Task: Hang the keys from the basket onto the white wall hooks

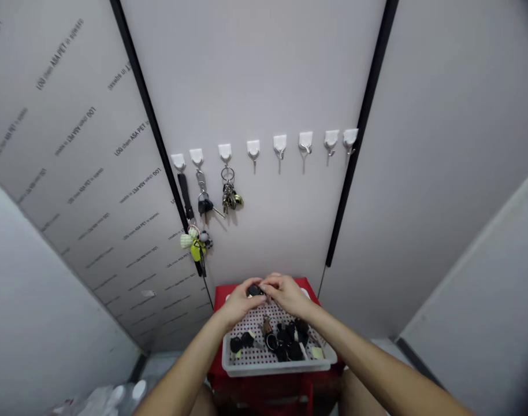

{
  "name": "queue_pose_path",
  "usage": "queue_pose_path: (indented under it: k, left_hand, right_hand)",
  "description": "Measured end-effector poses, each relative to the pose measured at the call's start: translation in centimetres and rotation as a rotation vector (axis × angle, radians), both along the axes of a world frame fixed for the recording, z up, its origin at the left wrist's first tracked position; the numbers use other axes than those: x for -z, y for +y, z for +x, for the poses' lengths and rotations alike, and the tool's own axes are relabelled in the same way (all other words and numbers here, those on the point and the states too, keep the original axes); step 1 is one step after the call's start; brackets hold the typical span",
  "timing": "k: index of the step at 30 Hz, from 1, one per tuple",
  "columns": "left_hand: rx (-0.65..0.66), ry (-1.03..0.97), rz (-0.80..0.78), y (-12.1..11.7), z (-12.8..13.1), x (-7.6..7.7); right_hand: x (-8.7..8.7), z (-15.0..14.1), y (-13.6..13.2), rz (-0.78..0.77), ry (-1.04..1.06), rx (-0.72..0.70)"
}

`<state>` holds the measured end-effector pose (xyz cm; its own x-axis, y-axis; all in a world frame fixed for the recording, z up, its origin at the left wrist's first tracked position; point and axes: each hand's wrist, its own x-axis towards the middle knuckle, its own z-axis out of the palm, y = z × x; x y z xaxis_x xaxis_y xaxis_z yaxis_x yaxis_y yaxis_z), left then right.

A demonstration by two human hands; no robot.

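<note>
Above the white perforated basket [281, 367], my left hand [241, 301] is closed around a black-headed key [255, 290]. My right hand [285, 293] meets it from the right, its fingers pinched at the edge of the same key; the exact part it grips is hidden. Several more black-headed keys [285, 341] lie in the basket below, with a brown-and-metal key bunch [268, 330] among them. A smaller pair of black keys [242, 341] rests at the basket's left side, beside yellow tags.
Several white adhesive hooks [253, 148] line the wall. Three bear keys: a black strap with green charms [197, 248], a clip with a black key [205, 205], and a ring of brass keys [231, 198]. The basket stands on a red box [305, 284]. Plastic bottles [129, 396] sit lower left.
</note>
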<state>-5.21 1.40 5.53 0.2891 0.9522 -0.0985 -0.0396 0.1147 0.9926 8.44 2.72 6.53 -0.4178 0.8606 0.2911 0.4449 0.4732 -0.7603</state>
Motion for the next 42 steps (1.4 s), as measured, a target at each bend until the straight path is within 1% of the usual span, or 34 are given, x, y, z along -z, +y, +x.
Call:
queue_pose_path:
  k: [2, 4, 6, 7, 8, 9, 12, 13, 14, 15, 17, 19, 22, 25, 28, 30, 32, 33, 34, 36, 38, 40, 42]
  left_hand:
    - [-0.034, 0.02, 0.063, 0.3, 0.3, -0.4]
    - [-0.046, 0.022, 0.101, 1.0, 0.5, -1.5]
    - [-0.067, 0.048, 0.142, 1.8, 0.4, -3.4]
    - [-0.106, 0.076, 0.185, 2.2, 0.4, -4.8]
    - [-0.168, 0.114, 0.26, 2.5, 0.3, -6.2]
    - [-0.243, 0.161, 0.368, 2.7, 0.3, -7.7]
    - [-0.451, 0.336, 0.786, 3.1, 0.5, -12.2]
    - [-0.49, 0.394, 0.898, 3.2, 0.6, -13.4]
    - [-0.515, 0.446, 0.975, 3.3, 0.8, -14.5]
    - [-0.531, 0.487, 1.02, 3.4, 1.0, -15.5]
    - [-0.555, 0.543, 1.042, 3.7, 1.4, -16.9]
    - [-0.578, 0.586, 1.032, 4.2, 1.6, -17.9]
    - [-0.611, 0.657, 1.029, 5.1, 1.8, -18.6]
    - [-0.634, 0.732, 1.026, 5.9, 1.7, -18.8]
    - [-0.646, 0.799, 1.053, 6.1, 1.5, -18.4]
    - [-0.662, 0.823, 1.096, 5.7, 1.3, -17.6]
    - [-0.672, 0.819, 1.146, 4.8, 1.2, -16.1]
    - [-0.663, 0.812, 1.161, 4.3, 1.1, -15.0]
    - [-0.641, 0.808, 1.164, 3.8, 1.0, -13.7]
    - [-0.551, 0.82, 1.124, 2.6, 0.9, -10.1]
    - [-0.406, 0.862, 1.026, 1.2, 0.9, -5.9]
    - [-0.221, 0.918, 0.89, 0.0, 1.0, -1.6]
    - [-0.036, 0.945, 0.766, -0.9, 1.1, 2.1]
  right_hand:
    - [-1.2, 0.0, 0.4, 0.08, -0.048, 0.04]
    - [-3.0, 0.0, 1.0, 0.075, -0.049, 0.056]
    - [-5.4, 0.0, 1.7, 0.038, 0.009, 0.061]
    - [-6.8, -0.1, 2.2, 0.026, 0.054, 0.065]
    - [-8.3, -0.1, 2.6, 0.024, 0.105, 0.071]
    - [-9.8, -0.2, 3.1, 0.029, 0.164, 0.082]
    - [-14.3, -0.8, 4.5, 0.087, 0.366, 0.161]
    - [-15.6, -1.1, 5.0, 0.109, 0.43, 0.19]
    - [-16.7, -1.3, 5.5, 0.129, 0.485, 0.216]
    - [-17.7, -1.6, 6.0, 0.147, 0.527, 0.238]
    - [-19.1, -2.1, 6.9, 0.173, 0.569, 0.288]
    - [-19.8, -2.4, 7.7, 0.201, 0.549, 0.359]
    - [-20.2, -2.7, 8.8, 0.266, 0.46, 0.47]
    - [-20.3, -2.8, 9.6, 0.325, 0.364, 0.532]
    - [-20.2, -2.6, 9.7, 0.381, 0.28, 0.54]
    - [-19.8, -2.1, 9.2, 0.426, 0.263, 0.534]
    - [-18.6, -1.3, 8.2, 0.473, 0.264, 0.535]
    - [-17.6, -0.9, 7.7, 0.491, 0.258, 0.53]
    - [-16.3, -0.4, 7.0, 0.5, 0.242, 0.518]
    - [-12.9, 0.6, 5.7, 0.461, 0.158, 0.458]
    - [-8.5, 1.7, 4.2, 0.335, -0.003, 0.346]
    - [-3.8, 2.8, 2.7, 0.15, -0.21, 0.192]
    - [0.1, 3.8, 1.4, 0.026, -0.399, 0.033]
